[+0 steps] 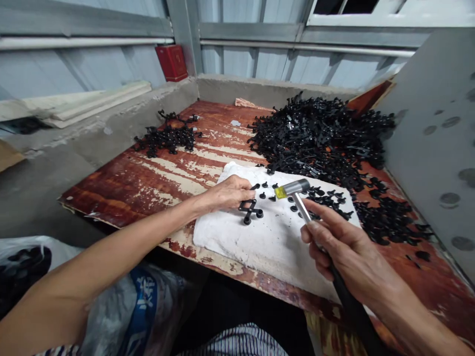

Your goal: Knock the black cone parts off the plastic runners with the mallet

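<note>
My left hand (230,192) is closed on a black jointed plastic piece (249,210), whose crossed arms and round feet stick out below the fingers over a white cloth (222,237). In my right hand (334,242) is a small hammer (300,198) with a metal head, a yellow face on one end and a dark face on the other. The hammer head hangs above the cloth, to the right of the jointed piece and apart from it. Several small black plastic parts (293,208) with round bases stand on the cloth around and behind the hammer head.
A large heap of black plastic parts (304,131) covers the back right of the worn reddish board (156,183). A smaller pile of jointed black pieces (166,138) lies at left. A grey panel (438,143) borders the right side; plastic bags (115,306) sit below the front edge.
</note>
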The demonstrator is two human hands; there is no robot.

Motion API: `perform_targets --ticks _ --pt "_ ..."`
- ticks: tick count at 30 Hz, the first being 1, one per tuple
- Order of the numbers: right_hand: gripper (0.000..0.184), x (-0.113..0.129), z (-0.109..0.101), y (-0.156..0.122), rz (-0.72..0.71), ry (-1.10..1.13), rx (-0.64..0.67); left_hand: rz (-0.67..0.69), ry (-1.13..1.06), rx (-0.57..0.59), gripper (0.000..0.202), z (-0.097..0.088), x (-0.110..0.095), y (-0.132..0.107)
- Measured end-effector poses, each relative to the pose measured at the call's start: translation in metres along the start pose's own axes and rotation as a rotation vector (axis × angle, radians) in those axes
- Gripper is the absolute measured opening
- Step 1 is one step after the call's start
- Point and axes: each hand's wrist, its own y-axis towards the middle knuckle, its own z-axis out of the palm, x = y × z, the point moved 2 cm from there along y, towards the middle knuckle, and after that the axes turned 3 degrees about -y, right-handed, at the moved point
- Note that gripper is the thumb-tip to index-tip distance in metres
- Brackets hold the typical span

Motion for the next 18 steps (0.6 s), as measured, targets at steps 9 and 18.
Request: perform_targets --ticks 9,18 --pt "0.08 -0.024 -0.001 -0.003 0.089 0.074 0.028 0.041 0.191 0.047 0.023 0.005 0.002 0.014" --pt "0.077 -0.027 -0.003 -0.002 0.099 0.118 0.073 0.019 0.136 0.052 0.027 0.007 -0.003 0.015"
